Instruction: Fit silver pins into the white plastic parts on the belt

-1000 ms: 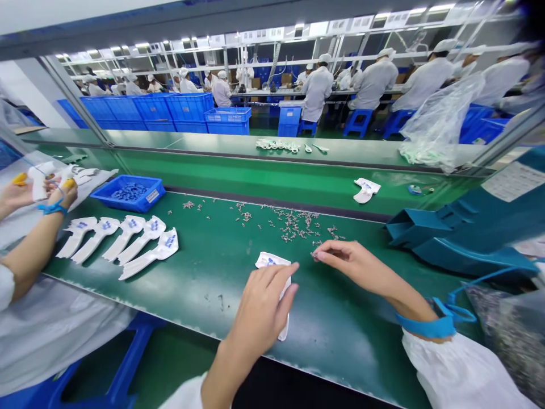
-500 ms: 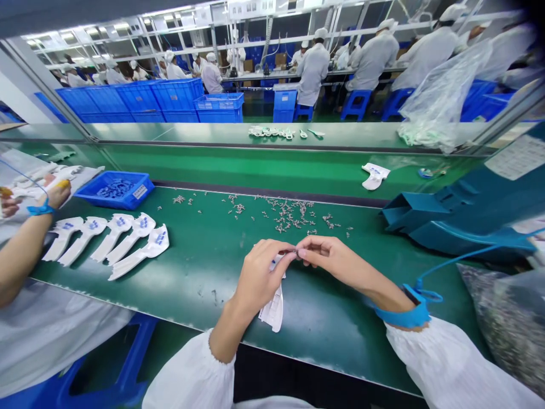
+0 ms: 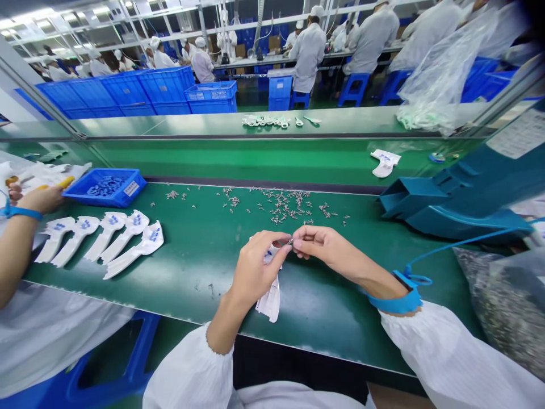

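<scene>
Fingers of the left hand (image 3: 255,264) and right hand (image 3: 327,248) meet well right of the bin (image 3: 97,200), thumb and forefinger of each clamped on a tiny piece (image 3: 290,242) of metal whose shape is lost between the tips. Both hands curl inward, backs up, the left forearm rising from below, the right slanting in from the right with a blue band (image 3: 395,295) at the wrist. Under the left hand lies a white shell (image 3: 269,301), on the worktop (image 3: 204,250) right of the bin and nearer the wearer; its upper part is mostly covered. Open-topped, the bin holds a heap of blue parts (image 3: 105,186), too small to tell singly. Metal bits (image 3: 281,210) are scattered to its right, five other shells (image 3: 135,250) lie in a row on its near side, and just left of it is a co-worker's hand (image 3: 45,199), the arm cut off. Far right of the bin, a clear bag (image 3: 515,312) of small grey bits runs out of view, as does a teal casing (image 3: 453,204).
</scene>
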